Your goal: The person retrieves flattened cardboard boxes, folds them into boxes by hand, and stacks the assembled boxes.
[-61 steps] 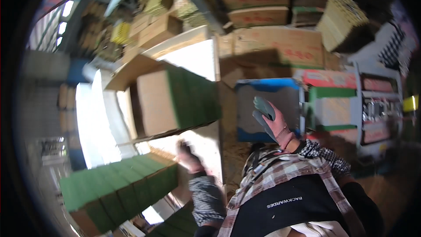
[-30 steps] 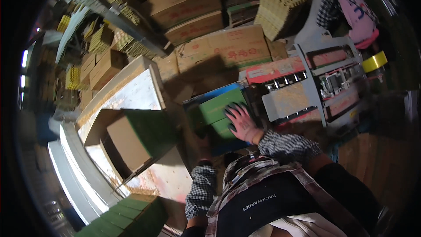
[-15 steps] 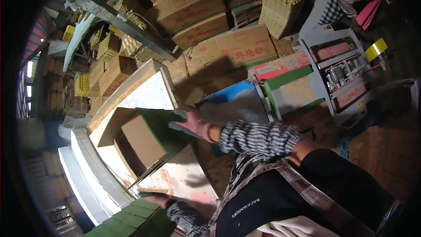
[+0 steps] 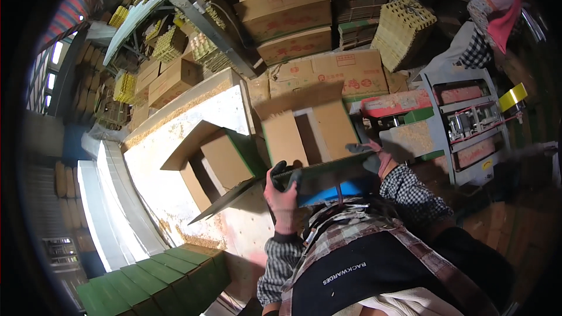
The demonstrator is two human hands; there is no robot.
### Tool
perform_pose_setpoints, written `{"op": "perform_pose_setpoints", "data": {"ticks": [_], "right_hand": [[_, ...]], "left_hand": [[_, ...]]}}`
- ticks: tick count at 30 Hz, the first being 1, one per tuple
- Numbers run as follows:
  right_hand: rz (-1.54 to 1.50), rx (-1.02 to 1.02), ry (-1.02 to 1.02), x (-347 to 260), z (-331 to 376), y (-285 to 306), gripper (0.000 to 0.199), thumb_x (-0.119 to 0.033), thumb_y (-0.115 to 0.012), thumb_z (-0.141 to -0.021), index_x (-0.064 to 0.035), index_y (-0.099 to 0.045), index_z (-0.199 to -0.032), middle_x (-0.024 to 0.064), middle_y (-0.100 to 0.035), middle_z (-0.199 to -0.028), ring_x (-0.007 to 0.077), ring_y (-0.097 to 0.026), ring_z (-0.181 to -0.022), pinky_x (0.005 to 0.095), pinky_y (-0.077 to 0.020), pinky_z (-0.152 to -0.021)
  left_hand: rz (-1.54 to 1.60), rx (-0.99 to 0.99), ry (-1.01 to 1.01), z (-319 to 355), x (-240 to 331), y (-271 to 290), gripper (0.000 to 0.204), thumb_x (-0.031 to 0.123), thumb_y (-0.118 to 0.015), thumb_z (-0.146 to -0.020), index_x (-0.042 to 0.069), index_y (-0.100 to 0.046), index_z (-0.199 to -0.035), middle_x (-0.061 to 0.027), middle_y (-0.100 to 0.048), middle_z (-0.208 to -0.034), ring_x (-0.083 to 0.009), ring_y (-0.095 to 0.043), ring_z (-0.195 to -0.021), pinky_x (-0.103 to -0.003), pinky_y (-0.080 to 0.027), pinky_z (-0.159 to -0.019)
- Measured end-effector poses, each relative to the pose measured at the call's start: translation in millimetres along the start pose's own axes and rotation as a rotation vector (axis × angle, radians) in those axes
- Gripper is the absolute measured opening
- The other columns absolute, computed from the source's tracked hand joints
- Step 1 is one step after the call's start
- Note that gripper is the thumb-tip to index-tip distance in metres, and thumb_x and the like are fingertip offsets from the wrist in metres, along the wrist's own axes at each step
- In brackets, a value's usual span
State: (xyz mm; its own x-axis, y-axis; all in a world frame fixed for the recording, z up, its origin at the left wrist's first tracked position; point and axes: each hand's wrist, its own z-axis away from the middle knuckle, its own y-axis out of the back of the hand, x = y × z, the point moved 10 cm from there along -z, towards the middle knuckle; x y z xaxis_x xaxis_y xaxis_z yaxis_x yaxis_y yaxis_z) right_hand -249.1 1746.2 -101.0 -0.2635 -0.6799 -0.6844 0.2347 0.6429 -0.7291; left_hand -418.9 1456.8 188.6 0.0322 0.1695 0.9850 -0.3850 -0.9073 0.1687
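Note:
An open cardboard box [image 4: 342, 122] with raised flaps stands in front of me, over the blue surface beside the white table. My left hand [image 4: 282, 196], in a pink glove with dark fingertips, is closed round its near left corner. On the near right flap edge, my right hand [image 4: 379, 159] in a matching glove grips with its fingers over the board. A second open carton [image 4: 231, 158] with a green side sits tilted on the white table [image 4: 213, 111], just left of the first and apart from my hands.
Folded green cartons [image 4: 158, 275] stand in a row at lower left. To the right is a metal-framed taping machine [image 4: 468, 126], with a co-worker [image 4: 497, 11] bent beyond it. Stacked egg trays [image 4: 404, 29], large boxes [image 4: 287, 11] and a slanting metal post [image 4: 199, 17] lie ahead.
Both hands have left the green-sided carton on the table and moved right. They now hold another open box over the blue surface, where none stood before. The view has shifted a little.

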Motion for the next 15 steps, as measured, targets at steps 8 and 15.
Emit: {"op": "perform_pose_setpoints", "data": {"ticks": [8,15], "right_hand": [[0.902,0.432,0.337,-85,-98,-243,0.050,-0.011,-0.068,-0.077,-0.0087,-0.053,-0.124,0.0121,-0.058,-0.118,0.0238,-0.055,-0.107,0.0366,-0.0447,-0.088],[2.001,-0.051,0.185,10,-6,-204,0.059,-0.037,-0.057,-0.081,-0.0080,-0.046,-0.131,0.0162,-0.042,-0.135,0.0341,-0.035,-0.129,0.0502,-0.0229,-0.109]], "left_hand": [[-0.600,0.084,0.478,19,-244,46,0.080,0.033,-0.072,-0.080,0.003,-0.031,-0.141,-0.0244,-0.048,-0.131,-0.0331,-0.047,-0.122,-0.037,-0.035,-0.103],[0.062,-0.093,0.493,11,-247,-39,0.058,0.030,-0.069,-0.085,-0.004,-0.046,-0.126,-0.0123,-0.060,-0.110,-0.0185,-0.058,-0.092,-0.031,-0.049,-0.081]]}}
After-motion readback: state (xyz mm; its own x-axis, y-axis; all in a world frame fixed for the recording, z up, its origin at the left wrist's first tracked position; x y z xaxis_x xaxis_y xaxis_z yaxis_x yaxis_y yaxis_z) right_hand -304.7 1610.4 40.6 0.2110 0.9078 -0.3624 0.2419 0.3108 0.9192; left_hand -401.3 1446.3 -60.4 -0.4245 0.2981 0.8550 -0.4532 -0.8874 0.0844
